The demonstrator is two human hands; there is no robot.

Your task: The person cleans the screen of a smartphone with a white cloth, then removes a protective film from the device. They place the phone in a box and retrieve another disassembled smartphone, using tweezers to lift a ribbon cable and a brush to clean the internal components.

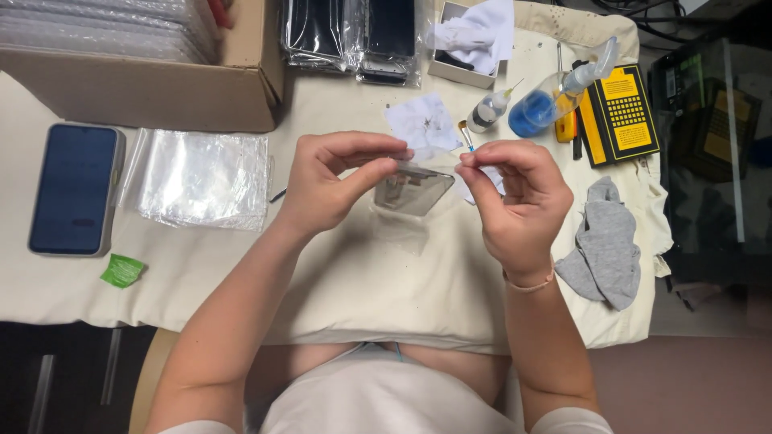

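Over a cloth-covered table point(386, 297), the left hand point(322, 189) pinches one edge of a small glass panel point(412, 190) between thumb and fingers, while the right hand point(515, 197) closes its fingertips on the opposite edge. A phone point(75, 189) lies far left beside clear plastic sleeves point(201, 178); a grey rag point(603, 241) lies right.

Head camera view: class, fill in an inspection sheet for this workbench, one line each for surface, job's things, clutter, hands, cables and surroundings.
Surface: table under a cream cloth.
Job's things: thin glass panel held between both hands; small brush at the right fingers.
Clutter: phone, clear plastic bags, cardboard box, blue-liquid bottle, small dropper bottle, grey rag, green scrap, yellow-and-black case.
Hands: left hand pinches the panel's left edge; right hand pinches its right edge.
Cables: dark cables behind the table, top right.
Surroundings: dark glass cabinet on the right.
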